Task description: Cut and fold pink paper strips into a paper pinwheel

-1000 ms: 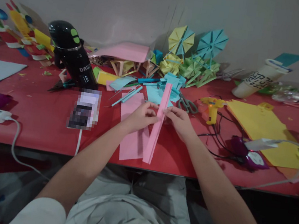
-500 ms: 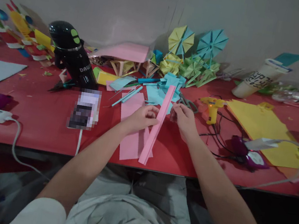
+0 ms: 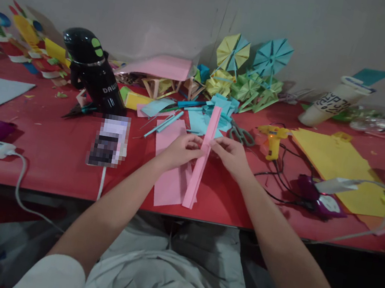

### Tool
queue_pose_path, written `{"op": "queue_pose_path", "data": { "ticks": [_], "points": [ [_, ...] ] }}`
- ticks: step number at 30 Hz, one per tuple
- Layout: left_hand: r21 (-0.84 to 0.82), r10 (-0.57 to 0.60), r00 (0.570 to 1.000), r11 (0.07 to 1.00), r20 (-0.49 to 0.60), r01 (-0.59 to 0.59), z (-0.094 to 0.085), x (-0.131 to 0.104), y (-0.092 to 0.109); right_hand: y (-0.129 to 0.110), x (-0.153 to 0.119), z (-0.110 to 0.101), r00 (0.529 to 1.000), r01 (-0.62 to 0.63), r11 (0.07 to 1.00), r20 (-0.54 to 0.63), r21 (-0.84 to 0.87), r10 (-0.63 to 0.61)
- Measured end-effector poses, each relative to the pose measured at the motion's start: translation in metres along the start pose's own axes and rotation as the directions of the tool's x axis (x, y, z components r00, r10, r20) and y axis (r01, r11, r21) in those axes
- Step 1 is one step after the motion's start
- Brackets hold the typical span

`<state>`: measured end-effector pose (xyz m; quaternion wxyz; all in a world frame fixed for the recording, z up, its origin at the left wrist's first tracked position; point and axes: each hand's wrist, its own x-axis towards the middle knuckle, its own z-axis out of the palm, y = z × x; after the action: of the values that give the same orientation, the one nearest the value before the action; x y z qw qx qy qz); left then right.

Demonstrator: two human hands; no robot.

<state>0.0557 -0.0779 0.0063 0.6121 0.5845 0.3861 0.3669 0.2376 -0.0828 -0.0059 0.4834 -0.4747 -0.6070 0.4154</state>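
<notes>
A long folded strip of pink paper (image 3: 195, 178) is held up over the red table, slightly tilted, its top leaning right. My left hand (image 3: 183, 151) pinches its left edge near the middle, thumb in front. From the other side, my right hand (image 3: 229, 154) grips the right edge with thumb and fingertips at about the same height. Beneath lies a flat pink paper sheet (image 3: 169, 184), partly hidden by my left hand and the strip. Behind the strip's top are blue paper pieces (image 3: 199, 122), with grey-handled scissors (image 3: 241, 134) beside them.
A yellow glue gun (image 3: 273, 140) with a black cord lies right, beside yellow paper (image 3: 336, 157). A black bottle (image 3: 92, 72) and a phone (image 3: 109, 140) stand left. Paper umbrellas (image 3: 233, 52) lean at the wall. A cup (image 3: 334, 101) tilts at back right.
My right hand has moved left and now grips the strip's right edge; before, it was apart from it. The strip has turned a little more upright. My left hand keeps its hold.
</notes>
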Motion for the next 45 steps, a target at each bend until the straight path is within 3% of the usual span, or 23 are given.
{"op": "queue_pose_path", "data": {
  "ticks": [7,13,19,21,26,28,32,36,39,45],
  "points": [
    [-0.034,-0.013,1.000,0.999,-0.020,0.012,0.002,0.001,0.002,0.001,0.000,0.001,0.997,-0.041,0.999,0.064,0.018,0.040],
    [-0.064,-0.022,0.992,0.998,-0.121,0.015,0.000,0.007,-0.001,0.001,-0.001,0.003,0.988,-0.065,0.997,0.144,0.034,0.059],
    [-0.078,-0.053,0.992,0.996,-0.111,0.045,-0.004,0.007,0.000,-0.003,-0.002,0.004,0.977,-0.089,0.995,0.198,0.041,0.079],
    [-0.104,-0.082,0.991,0.992,-0.104,0.071,-0.004,0.005,0.001,-0.004,-0.002,0.004,0.978,-0.090,0.995,0.190,0.034,0.082],
    [-0.126,-0.121,0.991,0.984,0.063,0.129,-0.003,0.000,-0.001,-0.001,0.000,0.003,0.998,-0.034,0.999,0.055,0.010,0.033],
    [-0.115,-0.116,0.991,0.986,0.062,0.123,-0.003,0.000,-0.002,0.000,0.001,0.003,1.000,-0.011,1.000,0.025,-0.011,0.011],
    [-0.124,-0.118,0.991,0.986,-0.055,0.111,-0.006,0.003,-0.002,-0.002,0.001,0.002,0.999,0.025,0.997,-0.018,-0.071,-0.026],
    [-0.212,-0.104,0.955,0.976,-0.279,0.045,-0.011,0.004,0.007,-0.001,0.000,-0.003,0.996,0.052,0.983,-0.066,-0.179,-0.065],
    [-0.302,-0.085,0.914,0.952,-0.397,-0.042,-0.017,0.003,0.015,0.002,0.008,-0.007,0.998,0.058,0.952,-0.006,-0.302,-0.063],
    [-0.418,-0.144,0.868,0.905,-0.475,-0.078,-0.029,0.006,0.019,-0.003,0.043,-0.010,0.970,0.222,0.847,0.197,-0.483,-0.142]
  ]
}}
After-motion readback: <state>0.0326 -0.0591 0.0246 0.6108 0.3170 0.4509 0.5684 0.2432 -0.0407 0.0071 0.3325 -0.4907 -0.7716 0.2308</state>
